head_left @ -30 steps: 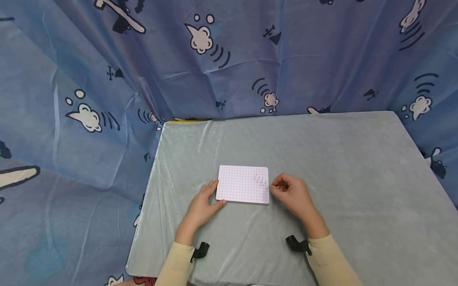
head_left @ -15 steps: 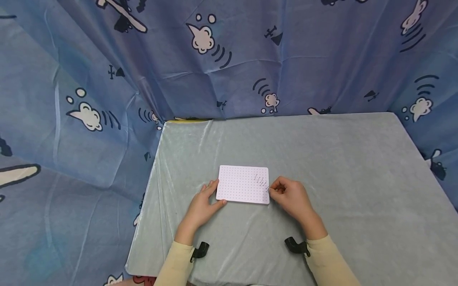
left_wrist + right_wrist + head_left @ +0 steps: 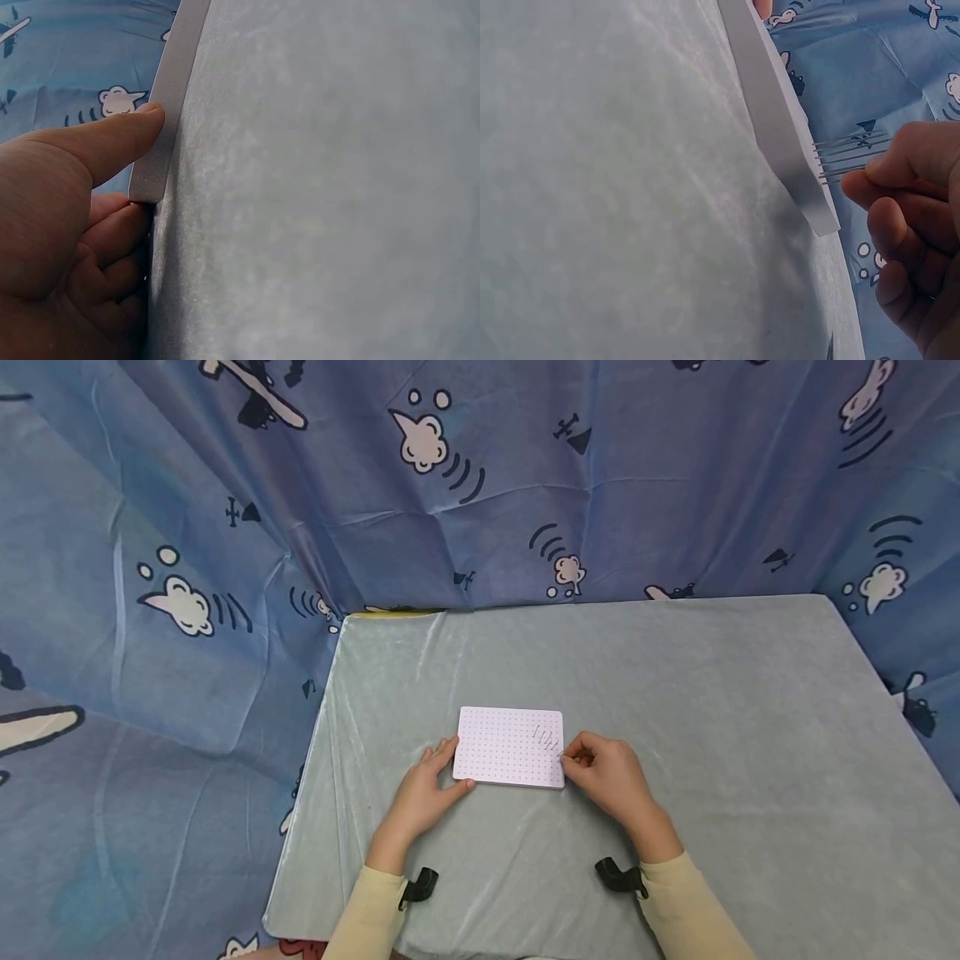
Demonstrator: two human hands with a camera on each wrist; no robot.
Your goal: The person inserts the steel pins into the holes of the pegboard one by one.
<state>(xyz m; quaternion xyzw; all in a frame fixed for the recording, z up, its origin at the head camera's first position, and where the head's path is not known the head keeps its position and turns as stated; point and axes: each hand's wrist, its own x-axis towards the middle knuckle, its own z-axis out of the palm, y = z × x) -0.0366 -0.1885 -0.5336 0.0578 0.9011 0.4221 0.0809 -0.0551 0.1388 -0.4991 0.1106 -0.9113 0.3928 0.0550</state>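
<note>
A white board (image 3: pixel 495 747) with a grid of small holes lies on the cloth-covered table. My left hand (image 3: pixel 420 793) holds its near left corner, thumb on the front side and fingers along the left side. Over the right part of the board several thin metal pins (image 3: pixel 545 737) stand in a slanting row. Thumb and index finger of my right hand (image 3: pixel 611 777) pinch another thin metal pin (image 3: pixel 843 173) at the board's right edge. In the right wrist view its lower end meets the board's face, close beside the standing pins.
A pale grey-green cloth (image 3: pixel 712 735) covers the table, with small creases. Blue patterned curtains (image 3: pixel 510 485) hang behind it and at the sides. Each wrist carries a small black camera mount (image 3: pixel 619 875).
My right hand has moved slightly left and down, bringing the pin onto the board's right edge. The left hand and the board have stayed in place.
</note>
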